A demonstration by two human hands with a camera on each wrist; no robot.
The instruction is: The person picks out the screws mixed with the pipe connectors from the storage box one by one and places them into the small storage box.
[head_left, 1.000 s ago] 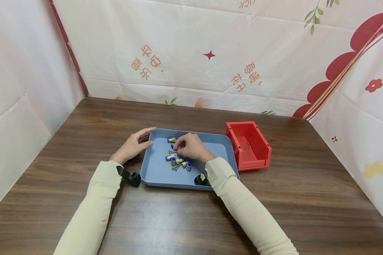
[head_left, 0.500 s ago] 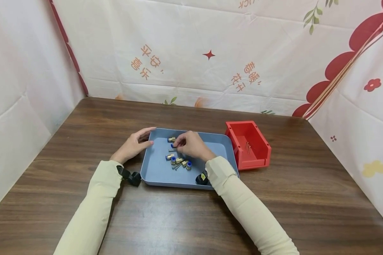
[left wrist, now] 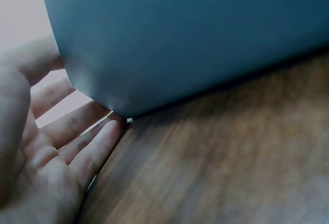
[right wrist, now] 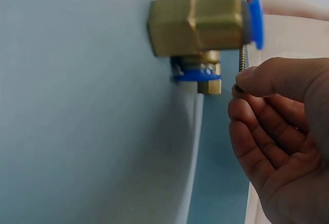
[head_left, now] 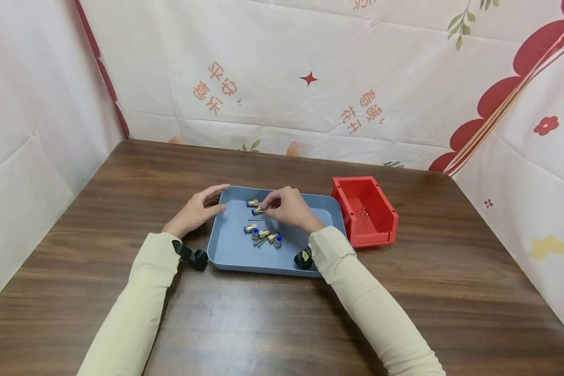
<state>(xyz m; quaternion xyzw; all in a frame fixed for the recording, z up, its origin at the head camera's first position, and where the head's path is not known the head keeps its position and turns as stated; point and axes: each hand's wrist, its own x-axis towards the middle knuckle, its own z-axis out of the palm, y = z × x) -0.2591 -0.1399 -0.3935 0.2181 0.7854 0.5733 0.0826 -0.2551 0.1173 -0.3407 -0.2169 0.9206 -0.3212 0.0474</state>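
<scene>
In the head view, a blue-grey tray (head_left: 237, 256) holds several brass fittings with blue collars, one fitting (head_left: 250, 228) lying left of the middle, and a few screws. My right hand (head_left: 291, 209) is over the tray's back half, beside a fitting (head_left: 257, 211). Between thumb and forefinger it pinches a thin screw (right wrist: 242, 58), whose thread shows in the right wrist view. My left hand (head_left: 195, 213) rests at the tray's back left corner. In the left wrist view its fingers (left wrist: 77, 121) lie fairly straight against the tray's outer wall.
A red bin (head_left: 371, 239) stands on the brown wooden table (head_left: 244, 313), close to the tray's right side, with two screws (head_left: 366, 218) in it. Behind the table hangs a printed white cloth (head_left: 263, 62). Black wrist cameras (head_left: 304, 258) sit under both cuffs.
My right hand has lifted slightly back and to the right with the screw, uncovering more of the fitting beside it. My left hand keeps its place at the tray's corner.
</scene>
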